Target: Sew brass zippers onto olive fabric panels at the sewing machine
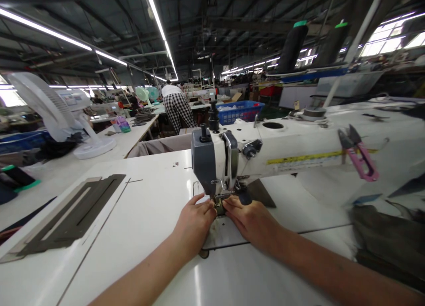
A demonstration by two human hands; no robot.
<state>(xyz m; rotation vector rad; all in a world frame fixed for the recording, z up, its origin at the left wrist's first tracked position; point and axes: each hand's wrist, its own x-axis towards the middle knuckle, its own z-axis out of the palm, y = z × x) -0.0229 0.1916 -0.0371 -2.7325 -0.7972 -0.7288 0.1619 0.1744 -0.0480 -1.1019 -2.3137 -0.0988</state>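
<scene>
Flanking fabric @ sewing mach., hands w/ pinch unclear, room to stack edge

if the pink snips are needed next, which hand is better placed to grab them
Right, most likely: the right hand is nearer the pink snips, which sit to its right on the sewing machine. The left hand would probably have to reach past the right arm.

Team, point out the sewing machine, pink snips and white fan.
Sewing machine (288,142): head view, on its white body.
Pink snips (355,160): head view, on the handle.
White fan (75,99): head view, on the motor housing.
</scene>
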